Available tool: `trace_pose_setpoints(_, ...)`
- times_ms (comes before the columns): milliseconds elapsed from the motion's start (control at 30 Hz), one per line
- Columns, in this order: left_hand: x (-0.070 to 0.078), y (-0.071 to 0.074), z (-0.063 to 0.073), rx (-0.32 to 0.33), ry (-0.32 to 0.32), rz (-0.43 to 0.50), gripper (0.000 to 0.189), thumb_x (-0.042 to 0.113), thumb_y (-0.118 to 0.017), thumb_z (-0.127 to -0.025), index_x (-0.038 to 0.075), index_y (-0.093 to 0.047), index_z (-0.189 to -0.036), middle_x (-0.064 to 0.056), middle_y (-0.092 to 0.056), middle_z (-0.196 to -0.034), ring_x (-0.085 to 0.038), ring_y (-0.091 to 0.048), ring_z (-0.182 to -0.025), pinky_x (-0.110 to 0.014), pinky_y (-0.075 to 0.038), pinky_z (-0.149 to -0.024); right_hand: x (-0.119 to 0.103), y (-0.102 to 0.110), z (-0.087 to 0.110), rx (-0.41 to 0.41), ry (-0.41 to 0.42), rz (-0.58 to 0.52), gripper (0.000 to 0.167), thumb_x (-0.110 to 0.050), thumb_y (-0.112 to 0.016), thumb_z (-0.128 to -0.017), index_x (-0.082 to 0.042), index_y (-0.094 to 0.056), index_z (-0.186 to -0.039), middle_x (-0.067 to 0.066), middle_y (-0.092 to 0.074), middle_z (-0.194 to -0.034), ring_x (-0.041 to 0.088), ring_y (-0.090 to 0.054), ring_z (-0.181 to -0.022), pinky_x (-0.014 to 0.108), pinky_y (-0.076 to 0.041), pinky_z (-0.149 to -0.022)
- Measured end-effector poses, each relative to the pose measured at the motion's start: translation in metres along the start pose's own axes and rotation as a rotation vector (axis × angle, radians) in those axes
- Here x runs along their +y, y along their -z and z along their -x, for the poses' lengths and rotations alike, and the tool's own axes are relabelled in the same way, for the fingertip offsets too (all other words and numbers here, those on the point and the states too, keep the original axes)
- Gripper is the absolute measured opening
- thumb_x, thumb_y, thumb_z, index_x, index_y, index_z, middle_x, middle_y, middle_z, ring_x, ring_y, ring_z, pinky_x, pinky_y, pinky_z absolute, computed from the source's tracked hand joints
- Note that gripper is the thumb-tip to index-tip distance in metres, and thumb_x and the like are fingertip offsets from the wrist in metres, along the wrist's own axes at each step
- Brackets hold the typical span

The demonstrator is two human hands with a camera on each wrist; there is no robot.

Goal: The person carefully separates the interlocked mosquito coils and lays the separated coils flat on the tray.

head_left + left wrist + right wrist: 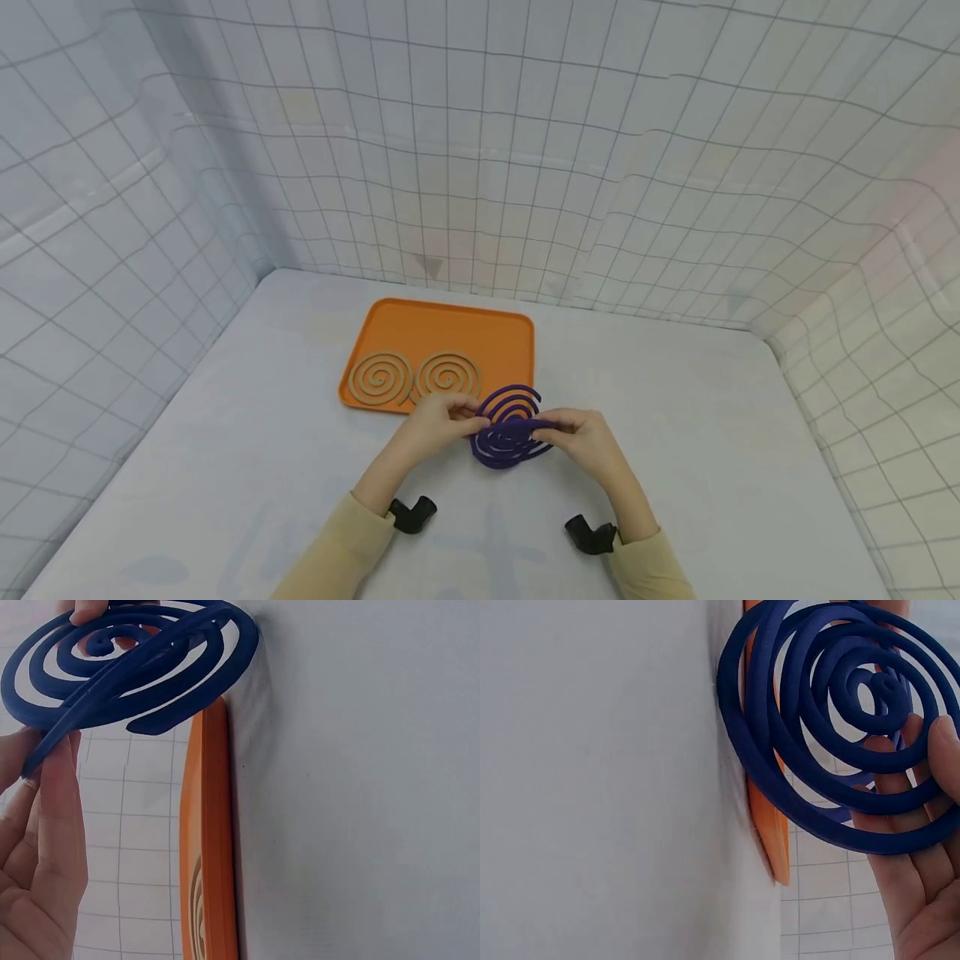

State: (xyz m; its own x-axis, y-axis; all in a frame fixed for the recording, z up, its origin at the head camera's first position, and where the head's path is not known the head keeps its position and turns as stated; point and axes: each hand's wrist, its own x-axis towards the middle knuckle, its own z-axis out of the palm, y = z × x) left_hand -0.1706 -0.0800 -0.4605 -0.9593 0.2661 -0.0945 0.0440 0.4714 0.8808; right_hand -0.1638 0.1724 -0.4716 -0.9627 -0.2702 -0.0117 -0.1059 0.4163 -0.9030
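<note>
A pair of dark blue-purple mosquito coils (501,460), interlocked and tilted against each other, is held up between both hands just off the tray's near right corner. My left hand (438,425) pinches a coil's edge between thumb and fingers, as the left wrist view shows with the coil band (52,750). From the other side my right hand (581,435) grips the rings, thumb in front and fingers behind the coil (832,791). Two beige mosquito coils (377,379) lie side by side along the near left part of the orange tray (457,325).
The tray lies on a white-covered table (645,375), its far part bare orange. White grid-patterned curtains (525,167) hang behind and at both sides. Black wrist cameras (414,515) sit at the cuffs of the beige sleeves (337,542).
</note>
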Motion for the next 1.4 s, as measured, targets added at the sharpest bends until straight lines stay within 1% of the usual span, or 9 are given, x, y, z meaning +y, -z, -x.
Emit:
trace_pose_setpoints(133,-0.001,0.000,-0.003,-0.019,-0.015,-0.002,0.032,0.025,-0.076,-0.087,0.003,-0.072,-0.111,-0.006,-0.075,-0.097,-0.017,-0.070,-0.090,-0.029,-0.058,-0.077,0.003,0.000,-0.002,0.017,-0.021,-0.023,0.021,-0.013,-0.076,-0.086,-0.002,-0.076,-0.105,0.012,-0.075,-0.104,-0.003,-0.064,-0.085,0.019,-0.054,-0.073)
trace_pose_setpoints(267,-0.004,0.001,-0.004,-0.060,0.015,0.050,0.040,0.026,-0.074,-0.089,0.002,-0.068,-0.121,-0.010,-0.074,-0.106,-0.021,-0.070,-0.100,-0.032,-0.058,-0.083,0.003,0.000,-0.004,0.033,-0.033,-0.049,0.023,-0.015,-0.077,-0.085,-0.004,-0.076,-0.106,0.012,-0.075,-0.106,-0.003,-0.065,-0.089,0.018,-0.054,-0.078)
trace_pose_setpoints(467,-0.011,0.003,-0.004,-0.116,0.042,0.117,0.044,0.020,-0.071,-0.092,-0.002,-0.062,-0.129,-0.014,-0.074,-0.107,-0.019,-0.072,-0.094,-0.031,-0.059,-0.082,0.006,-0.002,-0.005,0.026,-0.042,-0.088,0.025,-0.011,-0.078,-0.084,0.001,-0.075,-0.106,0.017,-0.074,-0.104,-0.001,-0.067,-0.088,0.018,-0.055,-0.080)
trace_pose_setpoints(633,-0.012,0.002,-0.004,-0.085,0.027,0.099,0.037,0.017,-0.071,-0.091,0.001,-0.066,-0.124,-0.012,-0.074,-0.105,-0.018,-0.071,-0.091,-0.029,-0.059,-0.077,0.004,-0.005,-0.005,-0.020,-0.041,-0.040,0.026,-0.014,-0.077,-0.085,-0.003,-0.073,-0.108,0.015,-0.074,-0.106,0.004,-0.068,-0.086,0.019,-0.055,-0.075)
trace_pose_setpoints(800,-0.012,0.002,-0.005,-0.080,0.008,0.096,0.037,0.019,-0.072,-0.090,0.002,-0.068,-0.122,-0.010,-0.074,-0.101,-0.017,-0.070,-0.090,-0.028,-0.059,-0.075,-0.002,-0.007,-0.004,-0.009,0.020,0.031,0.021,-0.014,-0.077,-0.086,-0.011,-0.075,-0.106,0.008,-0.074,-0.105,0.007,-0.067,-0.086,0.020,-0.055,-0.072)
trace_pose_setpoints(933,-0.010,0.004,-0.005,-0.090,0.002,0.096,0.040,0.021,-0.073,-0.090,0.001,-0.067,-0.123,-0.010,-0.074,-0.101,-0.015,-0.070,-0.088,-0.027,-0.058,-0.075,-0.006,-0.007,-0.002,0.003,0.060,0.022,0.016,-0.010,-0.076,-0.085,-0.008,-0.076,-0.101,0.009,-0.075,-0.100,0.005,-0.068,-0.085,0.020,-0.056,-0.073)
trace_pose_setpoints(1033,-0.007,0.005,-0.006,-0.086,0.006,0.088,0.040,0.021,-0.074,-0.089,0.001,-0.067,-0.123,-0.009,-0.074,-0.101,-0.014,-0.070,-0.088,-0.027,-0.058,-0.075,-0.008,-0.006,-0.002,0.024,0.059,0.007,0.016,-0.010,-0.077,-0.084,-0.007,-0.077,-0.100,0.010,-0.076,-0.100,0.004,-0.069,-0.085,0.019,-0.057,-0.073)
trace_pose_setpoints(1267,-0.009,0.006,-0.007,-0.064,0.033,0.069,0.042,0.024,-0.075,-0.088,0.003,-0.067,-0.124,-0.010,-0.075,-0.104,-0.018,-0.071,-0.095,-0.030,-0.059,-0.078,-0.011,-0.008,-0.002,0.055,0.018,0.038,0.018,-0.013,-0.079,-0.082,-0.009,-0.079,-0.099,0.008,-0.077,-0.101,0.012,-0.071,-0.093,0.019,-0.056,-0.077)
trace_pose_setpoints(1400,-0.009,0.007,-0.008,-0.059,0.030,0.045,0.041,0.024,-0.075,-0.088,0.004,-0.068,-0.123,-0.009,-0.075,-0.104,-0.019,-0.071,-0.095,-0.030,-0.059,-0.078,-0.012,-0.009,-0.001,0.059,0.043,0.079,0.018,-0.013,-0.079,-0.082,-0.008,-0.079,-0.099,0.009,-0.077,-0.100,0.014,-0.072,-0.093,0.018,-0.056,-0.075)
